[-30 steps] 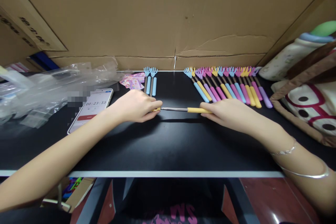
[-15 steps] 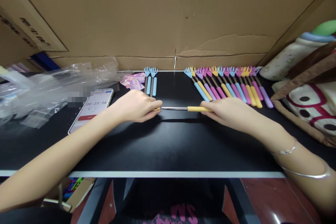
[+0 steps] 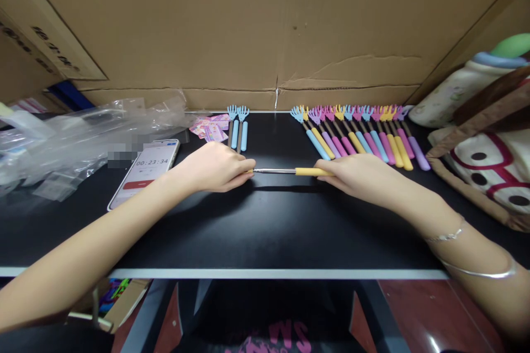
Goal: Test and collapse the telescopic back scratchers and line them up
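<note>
Left hand (image 3: 215,168) and right hand (image 3: 356,176) at opposite ends of yellow back scratcher (image 3: 290,171).

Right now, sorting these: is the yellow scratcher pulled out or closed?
Pulled out: bare metal rod shows between left hand and yellow handle.

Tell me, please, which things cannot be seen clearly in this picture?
Head view only:
- Claw end of the yellow back scratcher: hidden inside the left hand.
- Handle end: covered by the right hand.
- Patch beside the phone: blurred.
- Bag: cut off by the right edge.
</note>
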Action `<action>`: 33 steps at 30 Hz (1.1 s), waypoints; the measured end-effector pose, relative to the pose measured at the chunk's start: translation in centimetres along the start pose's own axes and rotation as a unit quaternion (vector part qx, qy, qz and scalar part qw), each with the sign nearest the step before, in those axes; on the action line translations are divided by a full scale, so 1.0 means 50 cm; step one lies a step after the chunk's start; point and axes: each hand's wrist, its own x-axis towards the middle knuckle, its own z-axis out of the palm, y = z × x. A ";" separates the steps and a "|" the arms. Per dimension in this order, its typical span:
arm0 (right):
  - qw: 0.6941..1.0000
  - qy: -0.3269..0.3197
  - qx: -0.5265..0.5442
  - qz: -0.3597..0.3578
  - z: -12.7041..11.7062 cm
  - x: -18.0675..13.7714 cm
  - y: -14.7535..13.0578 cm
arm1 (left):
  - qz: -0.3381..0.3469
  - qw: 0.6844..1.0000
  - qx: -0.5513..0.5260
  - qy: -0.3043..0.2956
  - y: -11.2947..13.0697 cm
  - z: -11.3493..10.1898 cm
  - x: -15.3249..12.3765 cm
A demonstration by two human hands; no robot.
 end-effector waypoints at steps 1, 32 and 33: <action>1.000 0.001 0.000 0.000 0.001 0.000 0.001 | 0.000 1.000 -0.002 0.001 0.001 0.000 0.000; 0.995 -0.037 0.090 0.027 -0.014 -0.001 0.023 | -0.008 1.000 0.014 0.012 0.000 -0.004 0.001; 0.995 -0.039 0.093 0.028 -0.014 -0.002 0.024 | -0.010 1.000 0.017 0.016 0.000 -0.005 0.001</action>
